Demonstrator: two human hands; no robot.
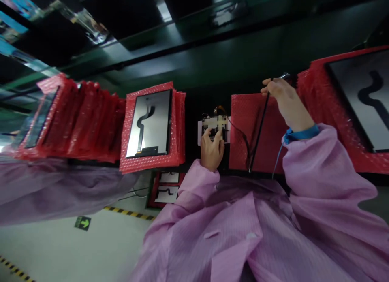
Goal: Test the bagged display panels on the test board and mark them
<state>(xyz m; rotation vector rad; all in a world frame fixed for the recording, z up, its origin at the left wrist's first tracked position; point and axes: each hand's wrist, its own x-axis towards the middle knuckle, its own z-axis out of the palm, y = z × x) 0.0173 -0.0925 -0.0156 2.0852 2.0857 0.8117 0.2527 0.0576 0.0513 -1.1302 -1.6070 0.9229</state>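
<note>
My right hand (pixel 287 99) grips the top of a thin black display panel (pixel 259 132), which stands almost edge-on to me, tilted above a red bubble-wrap sheet (pixel 241 112). A blue band circles that wrist. My left hand (pixel 212 149) rests on a small circuit-board fixture (pixel 214 122) with yellowish tape, its fingers stretched out and apart on the fixture's near part. A thin flex cable (pixel 238 129) runs from near the fixture's top toward the panel's lower end. What lies under my left fingertips is too small to make out.
To the left, a display panel (pixel 150 122) lies on stacked red bubble sheets (pixel 179 130); several red bubble bags (pixel 85 120) stand beyond. Another panel (pixel 364 97) rests on red wrap at right. A co-worker's sleeve (pixel 60 189) reaches in at left. Below sits a bin with panels (pixel 167 194).
</note>
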